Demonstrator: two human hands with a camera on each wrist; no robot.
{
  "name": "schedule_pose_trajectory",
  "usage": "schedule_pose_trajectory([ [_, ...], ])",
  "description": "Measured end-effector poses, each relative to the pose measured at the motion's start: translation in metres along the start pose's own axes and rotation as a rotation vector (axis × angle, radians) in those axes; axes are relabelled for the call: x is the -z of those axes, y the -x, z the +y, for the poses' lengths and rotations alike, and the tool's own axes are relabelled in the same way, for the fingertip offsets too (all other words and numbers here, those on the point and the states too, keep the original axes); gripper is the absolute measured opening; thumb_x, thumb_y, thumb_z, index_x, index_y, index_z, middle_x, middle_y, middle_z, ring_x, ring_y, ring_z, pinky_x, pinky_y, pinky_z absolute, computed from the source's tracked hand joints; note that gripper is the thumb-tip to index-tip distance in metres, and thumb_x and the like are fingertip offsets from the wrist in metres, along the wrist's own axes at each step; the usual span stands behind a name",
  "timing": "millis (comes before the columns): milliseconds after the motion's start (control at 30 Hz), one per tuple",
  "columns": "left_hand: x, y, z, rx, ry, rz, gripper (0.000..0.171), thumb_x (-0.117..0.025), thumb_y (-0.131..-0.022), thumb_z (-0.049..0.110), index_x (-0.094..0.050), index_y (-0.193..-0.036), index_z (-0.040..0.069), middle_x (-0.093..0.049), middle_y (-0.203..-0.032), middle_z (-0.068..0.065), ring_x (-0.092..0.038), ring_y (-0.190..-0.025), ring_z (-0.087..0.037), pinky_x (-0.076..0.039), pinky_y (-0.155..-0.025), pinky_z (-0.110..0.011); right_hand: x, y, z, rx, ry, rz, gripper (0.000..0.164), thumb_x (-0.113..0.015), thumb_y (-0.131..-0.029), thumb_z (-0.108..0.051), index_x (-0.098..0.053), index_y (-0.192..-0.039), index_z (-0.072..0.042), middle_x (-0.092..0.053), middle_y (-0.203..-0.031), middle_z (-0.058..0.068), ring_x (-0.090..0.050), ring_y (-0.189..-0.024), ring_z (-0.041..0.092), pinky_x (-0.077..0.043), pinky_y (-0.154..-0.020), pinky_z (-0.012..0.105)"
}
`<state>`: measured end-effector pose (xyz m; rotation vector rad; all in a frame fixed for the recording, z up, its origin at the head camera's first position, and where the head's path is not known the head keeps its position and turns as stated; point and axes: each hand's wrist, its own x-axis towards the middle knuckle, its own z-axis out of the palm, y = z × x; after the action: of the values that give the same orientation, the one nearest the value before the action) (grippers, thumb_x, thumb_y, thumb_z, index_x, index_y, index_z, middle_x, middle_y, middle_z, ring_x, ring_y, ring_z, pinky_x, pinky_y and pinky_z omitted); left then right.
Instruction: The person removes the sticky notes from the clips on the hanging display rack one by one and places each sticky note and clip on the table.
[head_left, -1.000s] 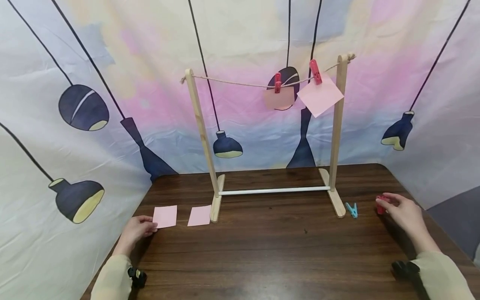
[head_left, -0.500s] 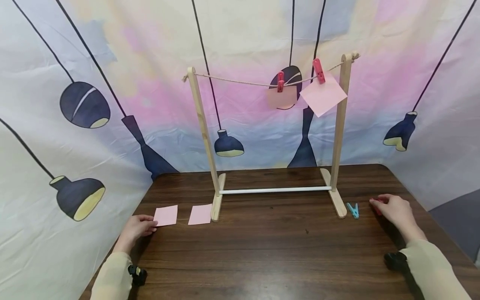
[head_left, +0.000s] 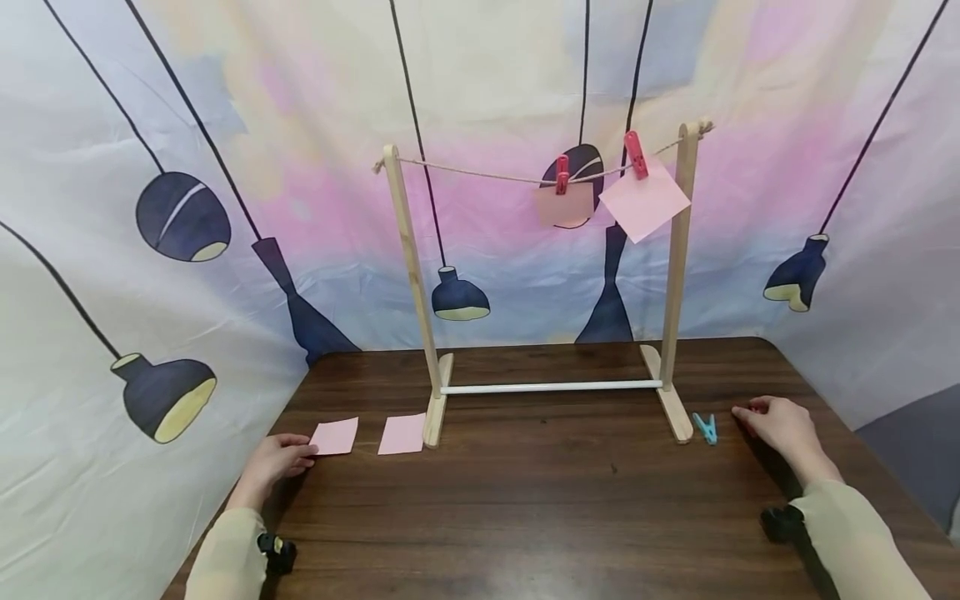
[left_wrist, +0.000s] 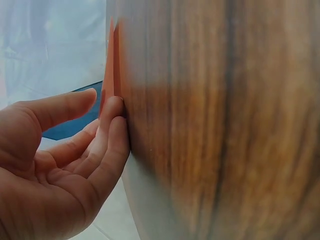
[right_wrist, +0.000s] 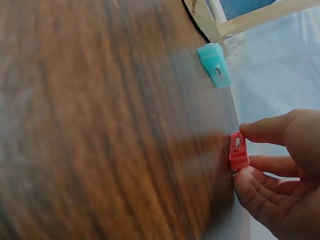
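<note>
In the head view, my left hand (head_left: pixel 276 465) is at the left edge of a pink paper square (head_left: pixel 334 437). The left wrist view shows the fingertips under the paper's raised near edge (left_wrist: pixel 107 82), with the thumb just apart from it. On the table's right side, my right hand (head_left: pixel 782 432) pinches a red clothespin (right_wrist: pixel 239 150) between thumb and fingers, low over the wood. Most of that clothespin is hidden in the head view. A blue clothespin (head_left: pixel 705 428) lies to its left, beside the rack's right foot.
A wooden rack (head_left: pixel 411 267) with a white crossbar (head_left: pixel 551 387) carries a string (head_left: pixel 480 173). Red clothespins (head_left: pixel 562 174) hold two pink papers (head_left: pixel 647 200) on it. Another pink square (head_left: pixel 402 434) lies by the rack's left foot. Behind the table (head_left: pixel 525 517) hangs a printed cloth.
My right hand has moved left with the red clothespin, turning it and nearing the blue one. The left hand stays in place; its paper now tilts more.
</note>
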<state>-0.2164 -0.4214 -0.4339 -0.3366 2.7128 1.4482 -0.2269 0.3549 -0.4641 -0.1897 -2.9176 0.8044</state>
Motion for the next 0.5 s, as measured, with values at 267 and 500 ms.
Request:
schedule_pose_trajectory([
  [267,0.0025,-0.0032,0.0042,0.009,-0.004,0.002,0.046,-0.063,-0.098,0.01,-0.047,-0.125,-0.024,-0.067,-0.102,-0.025,-0.069,-0.078,-0.018,-0.06,-0.072,-0.032,0.0046,0.0007,0.0039,0.033,-0.001,0.004,0.065,-0.057,-0.102,-0.039,-0.054,-0.12,0.023,-0.059,-0.111,0.041,-0.056,-0.1,0.057,-0.049,-0.082,0.062],
  [500,0.0012,-0.0033,0.0005,0.034,-0.028,0.01,0.046,-0.065,-0.096,0.011,-0.05,-0.124,-0.022,-0.068,-0.097,-0.02,-0.069,-0.077,-0.016,-0.059,-0.069,-0.03,0.009,0.0048,0.0071,-0.006,-0.023,-0.068,0.072,-0.053,-0.103,-0.045,-0.049,-0.127,0.023,-0.054,-0.12,0.043,-0.053,-0.106,0.058,-0.048,-0.085,0.063],
])
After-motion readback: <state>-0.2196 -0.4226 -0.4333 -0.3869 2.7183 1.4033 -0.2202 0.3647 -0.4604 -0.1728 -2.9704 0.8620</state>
